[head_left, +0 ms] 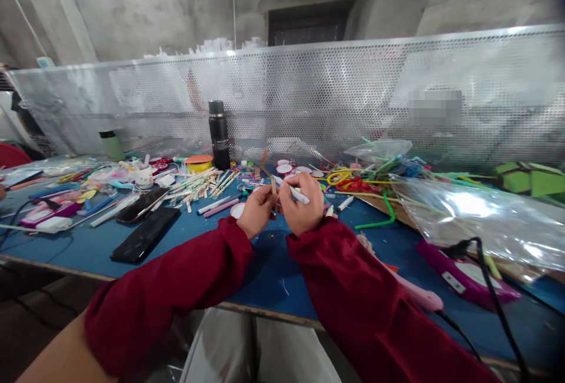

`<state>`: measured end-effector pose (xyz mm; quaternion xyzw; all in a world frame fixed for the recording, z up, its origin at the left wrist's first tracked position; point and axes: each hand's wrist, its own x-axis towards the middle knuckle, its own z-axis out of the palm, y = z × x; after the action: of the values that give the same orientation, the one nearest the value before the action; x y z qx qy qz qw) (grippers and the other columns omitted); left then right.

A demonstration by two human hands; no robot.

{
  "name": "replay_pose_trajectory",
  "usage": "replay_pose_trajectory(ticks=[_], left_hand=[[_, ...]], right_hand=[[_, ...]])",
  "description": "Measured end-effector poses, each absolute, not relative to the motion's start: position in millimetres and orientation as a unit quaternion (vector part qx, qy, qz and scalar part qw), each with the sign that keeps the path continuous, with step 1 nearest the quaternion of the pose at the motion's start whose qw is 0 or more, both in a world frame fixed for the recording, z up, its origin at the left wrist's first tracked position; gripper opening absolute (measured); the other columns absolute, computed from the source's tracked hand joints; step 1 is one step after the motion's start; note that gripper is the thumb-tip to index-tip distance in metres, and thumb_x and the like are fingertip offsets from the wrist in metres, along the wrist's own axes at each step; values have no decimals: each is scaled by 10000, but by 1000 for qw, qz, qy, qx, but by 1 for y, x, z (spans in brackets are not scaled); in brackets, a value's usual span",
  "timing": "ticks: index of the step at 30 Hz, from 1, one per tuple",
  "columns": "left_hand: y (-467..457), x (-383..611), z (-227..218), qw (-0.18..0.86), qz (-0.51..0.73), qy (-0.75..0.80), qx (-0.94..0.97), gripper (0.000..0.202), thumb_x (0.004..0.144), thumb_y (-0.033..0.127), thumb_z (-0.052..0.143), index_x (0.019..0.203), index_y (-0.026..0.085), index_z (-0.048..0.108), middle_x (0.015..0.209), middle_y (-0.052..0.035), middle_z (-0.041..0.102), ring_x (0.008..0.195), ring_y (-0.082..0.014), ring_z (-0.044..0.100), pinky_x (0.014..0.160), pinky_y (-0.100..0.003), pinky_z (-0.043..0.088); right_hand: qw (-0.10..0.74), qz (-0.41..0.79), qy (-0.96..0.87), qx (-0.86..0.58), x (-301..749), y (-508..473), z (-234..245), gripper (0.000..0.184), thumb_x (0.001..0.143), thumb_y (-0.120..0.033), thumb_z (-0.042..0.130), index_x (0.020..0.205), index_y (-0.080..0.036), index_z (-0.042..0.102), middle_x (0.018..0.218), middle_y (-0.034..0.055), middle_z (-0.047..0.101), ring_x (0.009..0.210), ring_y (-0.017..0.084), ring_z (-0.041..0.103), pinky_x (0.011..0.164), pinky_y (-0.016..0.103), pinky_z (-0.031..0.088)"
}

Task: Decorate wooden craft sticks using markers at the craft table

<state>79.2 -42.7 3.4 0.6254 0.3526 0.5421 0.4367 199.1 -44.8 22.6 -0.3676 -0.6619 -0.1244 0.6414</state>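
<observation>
White pen (300, 196), one, is gripped by the right hand (305, 212), one tan stick (273, 186) by the left hand (256, 211).

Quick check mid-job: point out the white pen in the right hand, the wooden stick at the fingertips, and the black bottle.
White pen (301, 196): head view, on its exposed barrel.
Wooden stick (273, 185): head view, on its visible upper part.
Black bottle (219, 137): head view, mid-body, below the cap.
</observation>
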Motion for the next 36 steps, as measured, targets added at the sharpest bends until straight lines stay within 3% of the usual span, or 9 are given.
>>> replay_pose_trajectory(ticks=[10, 36], left_hand=[[-44, 79, 7, 435, 550, 358, 617, 116, 841, 229, 543, 927, 165, 589, 721, -9, 585, 589, -120, 550, 447, -189, 414], [-40, 78, 3, 439, 545, 342, 627, 188, 849, 285, 573, 996, 170, 587, 748, -7, 611, 570, -104, 552, 450, -187, 410]], right_hand=[[636, -124, -664, -373, 199, -44, 20, 111, 845, -243, 560, 745, -232, 513, 707, -2, 586, 736, 188, 541, 757, 354, 420], [638, -124, -661, -375, 201, -43, 22, 106, 851, -250, 560, 753, -234, 523, 720, -3, 600, 739, 187, 557, 759, 352, 428]])
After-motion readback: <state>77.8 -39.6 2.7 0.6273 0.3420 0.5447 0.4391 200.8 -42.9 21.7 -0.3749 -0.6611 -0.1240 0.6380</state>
